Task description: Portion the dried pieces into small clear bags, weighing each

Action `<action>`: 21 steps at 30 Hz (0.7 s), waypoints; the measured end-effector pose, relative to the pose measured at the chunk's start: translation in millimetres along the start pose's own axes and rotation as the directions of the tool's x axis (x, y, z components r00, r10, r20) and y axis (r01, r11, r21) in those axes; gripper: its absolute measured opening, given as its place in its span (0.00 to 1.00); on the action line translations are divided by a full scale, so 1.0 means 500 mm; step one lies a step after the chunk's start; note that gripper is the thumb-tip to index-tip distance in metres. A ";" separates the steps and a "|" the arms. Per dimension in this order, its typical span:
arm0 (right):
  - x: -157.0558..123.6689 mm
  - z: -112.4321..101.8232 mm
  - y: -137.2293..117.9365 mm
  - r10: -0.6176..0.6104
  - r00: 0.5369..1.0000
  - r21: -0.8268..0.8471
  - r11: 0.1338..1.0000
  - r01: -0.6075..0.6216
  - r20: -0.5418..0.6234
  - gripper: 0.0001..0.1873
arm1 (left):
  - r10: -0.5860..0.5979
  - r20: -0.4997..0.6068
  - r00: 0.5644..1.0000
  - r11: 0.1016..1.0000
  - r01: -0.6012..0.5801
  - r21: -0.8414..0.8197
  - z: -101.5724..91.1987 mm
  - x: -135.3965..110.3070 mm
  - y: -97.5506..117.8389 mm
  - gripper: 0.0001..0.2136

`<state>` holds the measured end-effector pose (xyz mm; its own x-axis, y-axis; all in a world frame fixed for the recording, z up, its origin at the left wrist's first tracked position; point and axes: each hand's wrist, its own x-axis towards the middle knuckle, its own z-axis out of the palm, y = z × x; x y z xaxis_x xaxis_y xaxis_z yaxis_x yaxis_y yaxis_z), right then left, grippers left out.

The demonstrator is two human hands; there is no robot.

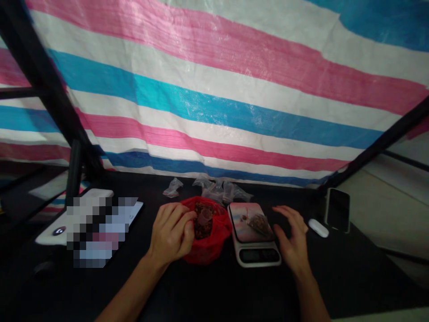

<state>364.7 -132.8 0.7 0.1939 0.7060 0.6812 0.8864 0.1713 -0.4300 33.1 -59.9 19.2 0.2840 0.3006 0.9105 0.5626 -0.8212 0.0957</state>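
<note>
My left hand is curled at the edge of a red plastic bag holding dark brown dried pieces, and its fingers pinch a small clear scoop-like cup inside the bag. To the right stands a small kitchen scale; a small clear bag of brown pieces lies on its platform. My right hand hovers just right of the scale, fingers spread and empty.
Several empty clear bags lie behind the red bag on the black table. A phone leans at the right beside a white earbud case. A white device lies at left. A striped tarp hangs behind.
</note>
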 end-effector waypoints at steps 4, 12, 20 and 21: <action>-0.004 0.004 -0.013 -0.009 0.997 -0.024 1.000 0.011 0.071 0.15 | -0.006 -0.020 1.000 1.000 0.006 0.022 -0.001 -0.002 -0.008 0.08; -0.014 0.023 -0.034 -0.071 0.989 -0.019 0.997 0.074 0.130 0.14 | -0.007 -0.033 0.999 0.998 0.009 0.061 -0.002 0.000 -0.014 0.08; -0.016 0.037 -0.031 -0.100 0.982 -0.032 0.994 0.106 0.162 0.13 | -0.025 -0.048 0.999 0.997 0.028 0.075 -0.008 -0.004 -0.026 0.09; -0.016 0.039 -0.029 -0.098 0.981 -0.032 0.994 0.104 0.165 0.14 | -0.024 -0.049 0.999 0.997 0.028 0.073 -0.009 -0.005 -0.028 0.09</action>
<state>342.0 -127.7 -10.0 0.0344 0.7896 0.6127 0.9150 0.2217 -0.3371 21.4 -51.4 17.5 0.2323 0.2965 0.9264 0.6254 -0.7750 0.0913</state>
